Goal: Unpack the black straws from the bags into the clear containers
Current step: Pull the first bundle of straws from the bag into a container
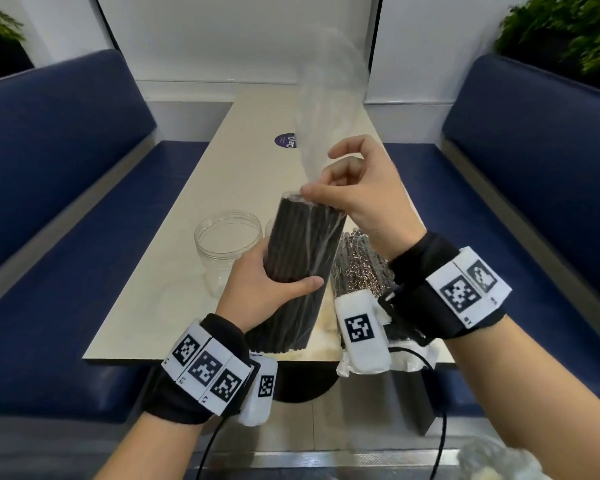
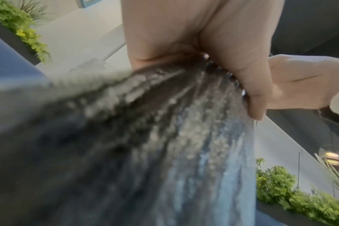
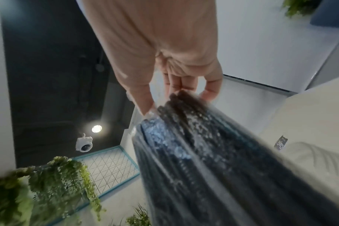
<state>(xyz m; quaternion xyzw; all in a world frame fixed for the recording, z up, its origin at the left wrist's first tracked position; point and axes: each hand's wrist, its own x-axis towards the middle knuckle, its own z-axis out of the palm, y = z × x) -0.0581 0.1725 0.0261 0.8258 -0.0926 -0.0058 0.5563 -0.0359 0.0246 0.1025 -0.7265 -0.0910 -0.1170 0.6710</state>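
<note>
Head view: the left hand point(image 1: 267, 282) was wrapped around the middle of a bundle of black straws point(image 1: 298, 258), held tilted above the surface point(image 1: 201, 188). The right hand point(image 1: 357, 188) pinched the clear bag point(image 1: 329, 109) at the bundle's upper end, the loose film rising above it. An empty clear container point(image 1: 226, 240) stood on the surface just left of the bundle; a second bagged bundle point(image 1: 361, 268) lay beneath the right wrist.

Left wrist view: the left hand point(image 2: 213, 61) gripped the straws point(image 2: 145, 122) — blurred, still sheathed in glossy film.

Right wrist view: the right hand point(image 3: 164, 64) had thumb and fingertips point(image 3: 145, 107) closed on film at the straw ends point(image 3: 184, 104).

Risk, as judged: the bundle's lower end appeared open and overhung the near edge of the surface — should the left grip loosen while the film was drawn upward, straws could slide out and drop to the floor. Film dragging on the straws might also scatter them short of the container.
</note>
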